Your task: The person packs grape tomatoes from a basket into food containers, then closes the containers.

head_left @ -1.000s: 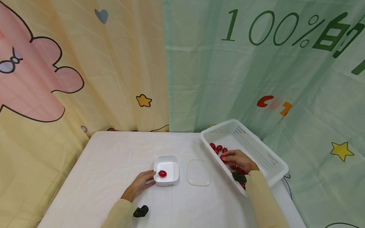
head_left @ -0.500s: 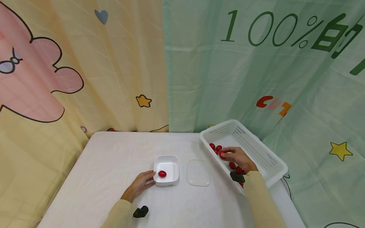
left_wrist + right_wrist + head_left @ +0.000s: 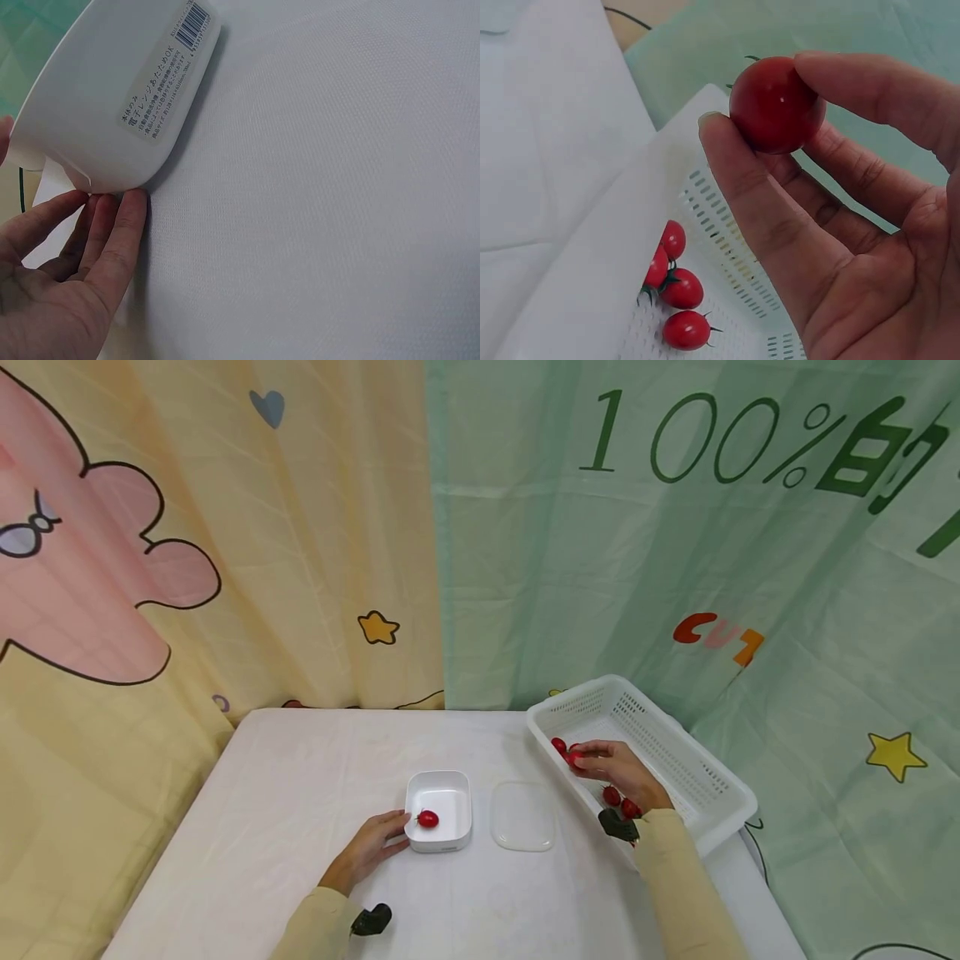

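My right hand (image 3: pixel 621 770) pinches a cherry tomato (image 3: pixel 776 105) between thumb and fingertips, raised over the near-left part of a white slotted basket (image 3: pixel 720 785). More cherry tomatoes (image 3: pixel 686 330) with green stems lie in the basket beneath it. At the left, my left hand (image 3: pixel 366 850) touches the side of a small square white container (image 3: pixel 450 843) with straight fingertips (image 3: pixel 135 202). One cherry tomato (image 3: pixel 427 819) lies inside that container. In the left wrist view, the container's outer wall bears a printed label (image 3: pixel 161 90).
A translucent square lid (image 3: pixel 522 816) lies flat on the white-covered table (image 3: pixel 315 760), between container and basket. Printed curtains (image 3: pixel 525 568) hang behind the table and along its sides. A dark cable (image 3: pixel 759 843) runs down past the basket's right corner.
My right hand has lifted slightly and shifted left over the basket, carrying the pinched cherry tomato with it. The left hand stays at the container.
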`<state>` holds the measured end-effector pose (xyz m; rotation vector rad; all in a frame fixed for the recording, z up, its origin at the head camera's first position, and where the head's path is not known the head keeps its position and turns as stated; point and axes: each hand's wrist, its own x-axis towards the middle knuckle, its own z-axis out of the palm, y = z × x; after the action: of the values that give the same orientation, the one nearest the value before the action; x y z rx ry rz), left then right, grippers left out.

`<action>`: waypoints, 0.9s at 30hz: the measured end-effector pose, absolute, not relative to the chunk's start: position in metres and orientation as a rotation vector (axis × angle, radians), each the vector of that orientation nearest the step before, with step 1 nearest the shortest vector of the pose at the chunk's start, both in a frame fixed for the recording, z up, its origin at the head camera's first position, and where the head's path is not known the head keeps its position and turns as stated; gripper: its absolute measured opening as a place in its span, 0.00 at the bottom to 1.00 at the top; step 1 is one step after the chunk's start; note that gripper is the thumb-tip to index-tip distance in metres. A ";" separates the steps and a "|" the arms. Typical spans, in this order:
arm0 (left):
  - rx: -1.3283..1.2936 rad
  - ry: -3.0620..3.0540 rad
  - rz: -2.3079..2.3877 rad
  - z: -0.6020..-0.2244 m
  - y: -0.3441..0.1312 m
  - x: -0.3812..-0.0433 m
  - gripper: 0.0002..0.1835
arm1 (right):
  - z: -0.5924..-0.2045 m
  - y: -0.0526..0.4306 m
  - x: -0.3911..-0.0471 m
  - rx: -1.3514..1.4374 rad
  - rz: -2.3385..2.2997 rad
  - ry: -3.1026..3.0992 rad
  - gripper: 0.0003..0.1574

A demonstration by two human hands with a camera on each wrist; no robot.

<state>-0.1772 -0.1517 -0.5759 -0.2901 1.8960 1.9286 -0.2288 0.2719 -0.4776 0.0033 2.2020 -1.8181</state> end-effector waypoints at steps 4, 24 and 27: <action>-0.291 1.884 1.939 -0.575 -0.152 -0.178 0.32 | -0.473 0.267 -0.231 -0.022 -1.828 2.185 0.24; -0.298 1.896 1.944 -0.576 -0.151 -0.177 0.31 | -0.479 0.233 -0.232 -0.186 -1.909 2.012 0.21; -0.296 1.897 1.944 -0.577 -0.152 -0.176 0.31 | -0.482 0.227 -0.232 -0.199 -1.923 1.968 0.19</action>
<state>-0.1764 -0.1515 -0.5766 -0.2965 1.8972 1.9438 -0.2320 0.2273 -0.4817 -0.1994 1.9681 -1.9226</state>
